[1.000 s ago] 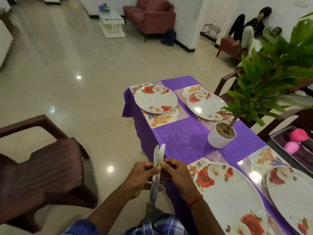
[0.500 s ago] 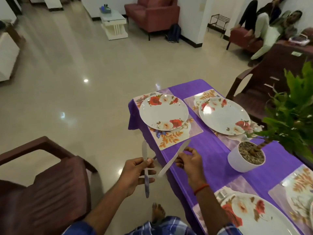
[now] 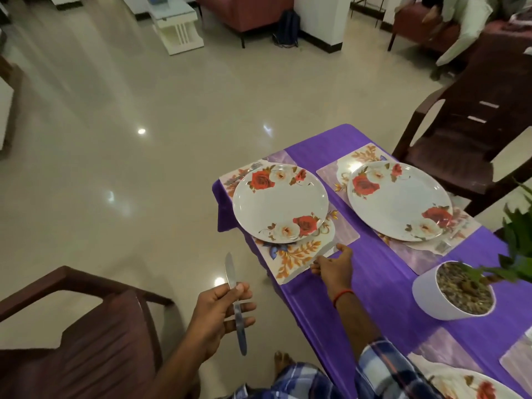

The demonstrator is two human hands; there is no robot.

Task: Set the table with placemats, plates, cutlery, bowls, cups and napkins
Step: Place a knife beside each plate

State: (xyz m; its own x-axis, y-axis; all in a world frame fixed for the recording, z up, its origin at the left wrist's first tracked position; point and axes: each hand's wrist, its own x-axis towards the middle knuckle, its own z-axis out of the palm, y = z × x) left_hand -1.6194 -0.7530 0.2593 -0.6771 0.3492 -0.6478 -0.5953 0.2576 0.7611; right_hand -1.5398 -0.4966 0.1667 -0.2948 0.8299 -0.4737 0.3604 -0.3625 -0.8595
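Fingers [image 3: 344, 250] of right hand [image 3: 335, 267] pinch a knife [image 3: 327, 250] at the placemat [image 3: 293, 262] edge; left hand [image 3: 218, 315] grips a second knife [image 3: 230, 272].

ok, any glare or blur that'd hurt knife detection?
Head view: lamp glare on the floor and right plate; the knife in the left hand is sharp; the second knife at the right hand fades into the placemat; plant leaves smear at the edge.
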